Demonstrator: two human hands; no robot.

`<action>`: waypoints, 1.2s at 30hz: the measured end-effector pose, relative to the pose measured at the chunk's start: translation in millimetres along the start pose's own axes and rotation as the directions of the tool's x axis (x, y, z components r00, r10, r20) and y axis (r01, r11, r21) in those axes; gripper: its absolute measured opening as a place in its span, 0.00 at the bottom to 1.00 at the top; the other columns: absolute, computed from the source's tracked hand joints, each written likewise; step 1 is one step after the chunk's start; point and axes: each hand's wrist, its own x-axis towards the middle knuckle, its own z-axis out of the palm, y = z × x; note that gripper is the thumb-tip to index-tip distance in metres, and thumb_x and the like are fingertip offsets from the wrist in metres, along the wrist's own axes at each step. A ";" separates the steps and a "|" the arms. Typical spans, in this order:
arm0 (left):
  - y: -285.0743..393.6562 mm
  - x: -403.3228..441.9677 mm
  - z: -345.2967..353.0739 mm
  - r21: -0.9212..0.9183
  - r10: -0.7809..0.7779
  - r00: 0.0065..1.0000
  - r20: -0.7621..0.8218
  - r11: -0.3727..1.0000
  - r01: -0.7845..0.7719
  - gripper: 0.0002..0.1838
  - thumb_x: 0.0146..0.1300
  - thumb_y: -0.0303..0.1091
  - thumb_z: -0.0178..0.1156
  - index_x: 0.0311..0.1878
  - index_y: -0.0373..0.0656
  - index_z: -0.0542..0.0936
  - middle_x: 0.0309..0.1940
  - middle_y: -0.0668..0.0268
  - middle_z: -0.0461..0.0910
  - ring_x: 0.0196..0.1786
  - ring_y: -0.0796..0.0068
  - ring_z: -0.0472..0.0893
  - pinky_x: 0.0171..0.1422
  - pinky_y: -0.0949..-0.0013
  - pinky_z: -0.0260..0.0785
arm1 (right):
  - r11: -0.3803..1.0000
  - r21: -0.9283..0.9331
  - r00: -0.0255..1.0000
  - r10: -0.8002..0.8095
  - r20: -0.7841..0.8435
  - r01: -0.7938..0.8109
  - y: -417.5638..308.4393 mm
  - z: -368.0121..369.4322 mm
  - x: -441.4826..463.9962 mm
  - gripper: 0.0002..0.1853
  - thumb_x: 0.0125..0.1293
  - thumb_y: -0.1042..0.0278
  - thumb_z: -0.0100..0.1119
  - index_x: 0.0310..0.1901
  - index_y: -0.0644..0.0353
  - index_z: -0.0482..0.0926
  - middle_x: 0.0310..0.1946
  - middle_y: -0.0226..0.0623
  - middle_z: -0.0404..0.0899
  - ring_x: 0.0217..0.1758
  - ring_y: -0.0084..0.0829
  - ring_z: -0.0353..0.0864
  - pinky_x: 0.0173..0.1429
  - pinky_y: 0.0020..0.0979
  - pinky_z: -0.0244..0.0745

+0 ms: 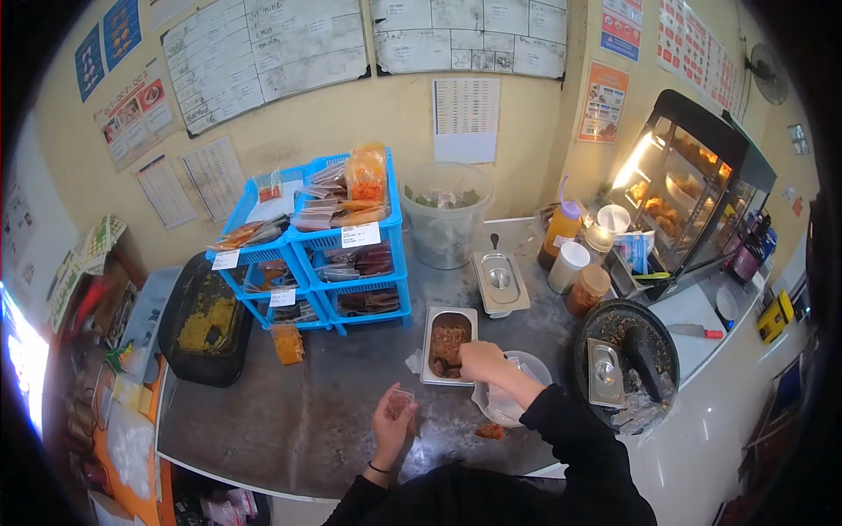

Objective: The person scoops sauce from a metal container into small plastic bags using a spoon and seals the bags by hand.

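Observation:
My left hand is closed around a small clear plastic bag with some reddish-brown food in it, held upright over the table. My right hand is closed over the right edge of a steel food pan. It grips a spoon, whose bowl end dips into the brown, shredded-looking food; the handle is mostly hidden by the fingers. Under my right forearm stands a whitish plastic bowl with clear plastic in it. A small filled packet lies on the table near that bowl.
Stacked blue baskets of packets stand at the back left, beside a black tray of yellow food. Behind the pan are a lidded steel pan and a clear bucket. A stone mortar and a knife are at right.

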 end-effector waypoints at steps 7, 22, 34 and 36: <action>-2.8 2.5 -1.7 -0.013 0.018 1.000 -0.015 1.000 -0.018 0.31 0.48 0.27 0.67 0.57 0.36 0.68 0.37 0.68 0.76 0.39 0.81 0.74 0.46 0.77 0.68 | 0.953 0.255 0.973 0.198 -0.117 -0.163 43.1 16.0 -3.5 0.13 0.42 0.68 0.56 0.32 0.52 0.83 0.27 0.42 0.80 0.34 0.43 0.80 0.41 0.38 0.74; -13.7 44.3 21.6 0.182 0.249 0.964 0.090 0.948 -0.261 0.32 0.44 0.28 0.70 0.55 0.36 0.70 0.37 0.66 0.75 0.38 0.80 0.75 0.43 0.75 0.70 | 0.830 0.558 0.959 0.163 -0.230 -0.007 65.2 11.7 -29.8 0.12 0.46 0.69 0.58 0.35 0.56 0.82 0.28 0.45 0.80 0.32 0.41 0.80 0.40 0.34 0.74; 7.2 62.1 54.3 0.250 0.428 0.897 0.112 0.862 -0.442 0.33 0.40 0.27 0.72 0.53 0.33 0.71 0.40 0.60 0.76 0.39 0.72 0.77 0.46 0.71 0.69 | 0.973 0.034 0.768 -0.159 -0.621 0.229 0.1 -33.1 -95.4 0.09 0.48 0.70 0.57 0.32 0.49 0.83 0.19 0.31 0.69 0.22 0.33 0.75 0.26 0.33 0.70; 0.7 63.3 58.2 0.189 0.404 0.910 0.092 0.890 -0.414 0.33 0.40 0.27 0.71 0.53 0.33 0.71 0.41 0.59 0.76 0.41 0.71 0.76 0.47 0.71 0.68 | 0.976 0.018 0.761 -0.157 -0.630 0.216 -1.8 -33.2 -98.3 0.09 0.48 0.70 0.57 0.32 0.48 0.83 0.18 0.30 0.68 0.21 0.32 0.74 0.25 0.33 0.70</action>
